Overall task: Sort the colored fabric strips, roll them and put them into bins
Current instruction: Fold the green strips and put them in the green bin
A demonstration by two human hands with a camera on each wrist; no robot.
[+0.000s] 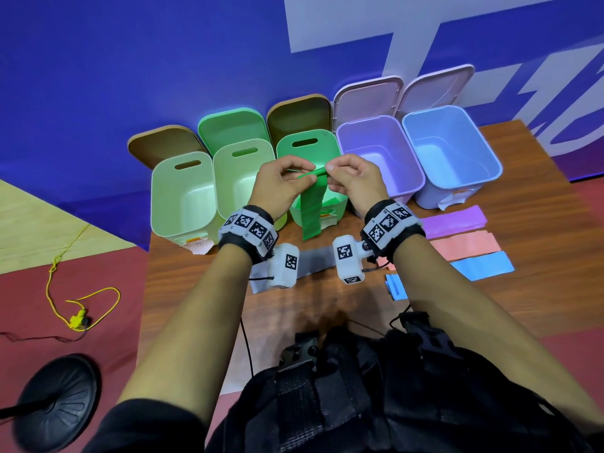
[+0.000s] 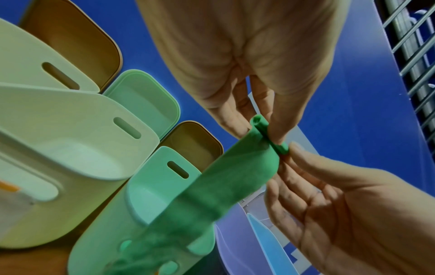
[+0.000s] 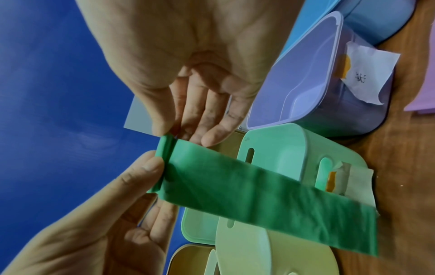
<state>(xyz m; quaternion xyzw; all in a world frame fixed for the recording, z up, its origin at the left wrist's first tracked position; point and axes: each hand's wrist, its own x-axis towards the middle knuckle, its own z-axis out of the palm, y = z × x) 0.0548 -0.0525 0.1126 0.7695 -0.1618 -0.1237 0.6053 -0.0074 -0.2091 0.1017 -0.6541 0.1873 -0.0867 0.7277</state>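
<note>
A blue wall with big pale lettering stands behind my brown wooden worktop [image 1: 343, 308], and five open bins sit in a row along its far edge, their lids tipped back against the wall. From my left there are two pale green bins [image 1: 181, 197] [image 1: 243, 178], a deeper green bin [image 1: 309, 152], a lilac bin [image 1: 379, 155] and a light blue bin [image 1: 451, 148]. Paper labels are taped to the fronts of some of them.

I hold a green strip [image 1: 312, 207] up in the air in front of the deeper green bin. My left hand [image 1: 281, 183] and my right hand [image 1: 354, 179] both pinch its top end between thumb and fingertips, one at each side, knuckles almost level. That top end is wound into a thin, tight roll; in the left wrist view the roll's open end shows as a small tube beside my thumb. The rest of the strip hangs flat and loose below my hands, its lower edge reaching down past the front of the bin.

On the worktop to my right lie three flat strips side by side: a purple strip [image 1: 452, 220] farthest from me, a pink strip [image 1: 464, 245] next, then a blue strip [image 1: 480, 264]. A small folded blue piece [image 1: 396, 286] lies just nearer, and a grey strip [image 1: 310, 259] lies flat under my wrists.

On the floor to my left are a yellow cord [image 1: 81, 302] and a black round base [image 1: 55, 400]
</note>
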